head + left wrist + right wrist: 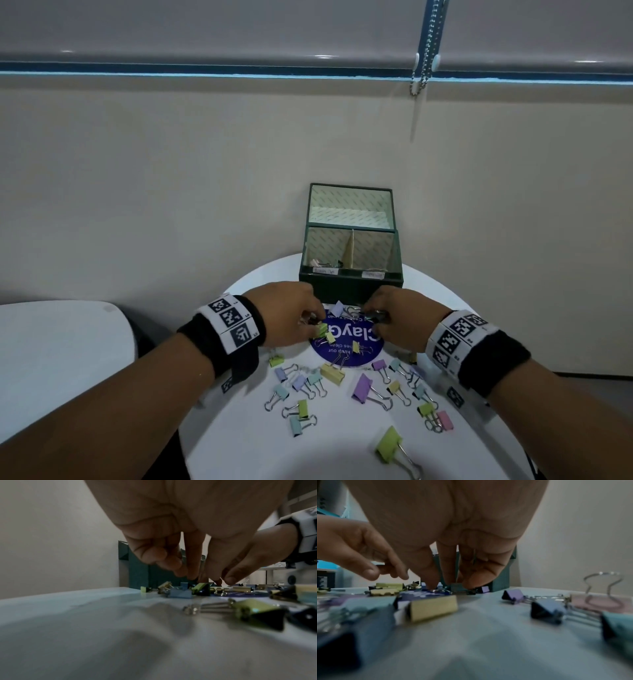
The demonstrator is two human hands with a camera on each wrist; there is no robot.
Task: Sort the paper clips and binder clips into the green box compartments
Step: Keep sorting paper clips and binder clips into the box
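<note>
The green box (349,289) stands open at the back of the round white table (239,455), with two front compartments; a few clips lie in the left one. Both hands work just in front of it. My left hand (313,322) curls over a green binder clip (322,329) and pinches it between thumb and fingers; in the left wrist view the fingertips (192,576) sit right above that clip (200,588). My right hand (371,317) pinches a silver paper clip (352,311) on the purple sticker (346,339), thumb tip (431,584) pressed down.
Several pastel binder clips lie scattered across the near half of the table, among them a large purple one (363,387) and a large green one (388,443). A second white table (51,359) stands to the left. The wall rises right behind the box.
</note>
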